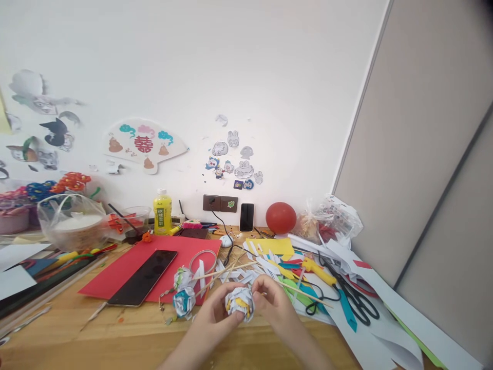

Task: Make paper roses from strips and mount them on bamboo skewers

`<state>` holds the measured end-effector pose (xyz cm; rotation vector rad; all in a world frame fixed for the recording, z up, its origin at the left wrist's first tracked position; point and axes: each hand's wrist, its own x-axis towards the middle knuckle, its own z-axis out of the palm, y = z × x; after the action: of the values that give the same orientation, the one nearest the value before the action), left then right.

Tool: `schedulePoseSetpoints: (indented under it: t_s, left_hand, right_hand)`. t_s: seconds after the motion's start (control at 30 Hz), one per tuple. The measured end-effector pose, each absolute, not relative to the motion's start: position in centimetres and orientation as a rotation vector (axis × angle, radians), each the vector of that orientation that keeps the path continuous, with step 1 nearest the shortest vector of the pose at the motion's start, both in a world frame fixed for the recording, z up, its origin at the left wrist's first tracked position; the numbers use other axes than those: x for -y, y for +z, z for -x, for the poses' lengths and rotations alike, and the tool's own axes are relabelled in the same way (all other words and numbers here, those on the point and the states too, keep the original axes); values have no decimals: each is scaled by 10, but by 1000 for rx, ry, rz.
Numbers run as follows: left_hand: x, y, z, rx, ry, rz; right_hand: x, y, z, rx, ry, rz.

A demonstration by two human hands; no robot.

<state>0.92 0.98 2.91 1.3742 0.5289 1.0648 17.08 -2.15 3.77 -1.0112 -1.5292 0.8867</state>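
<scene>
A round white and yellow paper flower (pixel 239 303) is held over the front of the wooden table. My left hand (pixel 219 311) wraps round its left side, the thumb across its lower front. On its right edge, the fingers of my right hand (pixel 271 300) are pinched together; whatever lies between them is too small to name. Just left of my hands lie a white and blue paper flower (pixel 184 301) and a white and green one (pixel 182 278). Thin wooden sticks (pixel 225 270) lie behind my hands among white paper strips.
A dark phone (pixel 143 277) rests on red paper (pixel 110 270). At right are black scissors (pixel 356 300), a yellow glue gun (pixel 319 271) and white sheets (pixel 346 339). Behind stand a yellow bottle (pixel 162 213), an upright phone (pixel 247 217) and a red balloon (pixel 281 218).
</scene>
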Motion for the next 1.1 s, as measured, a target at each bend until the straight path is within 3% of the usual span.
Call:
schedulePoseSetpoints:
  t_s: [0.43, 0.67, 0.8, 0.97, 1.1]
  left_hand:
    - [-10, 24, -10, -529, 965, -1541]
    - [-8, 27, -7, -730, 985, -1767]
    - [-7, 29, -6, -757, 964, -1869]
    - [-7, 31, -9, -577, 952, -1616]
    - [-8, 27, -11, -504, 941, -1445]
  right_hand:
    - [20, 41, -175, 1524, 1075, 966]
    - [23, 40, -172, 1611, 722, 1036]
    - [22, 40, -173, 1612, 733, 1024]
    - [21, 39, -173, 1568, 860, 960]
    - [21, 39, -174, 1617, 534, 1027]
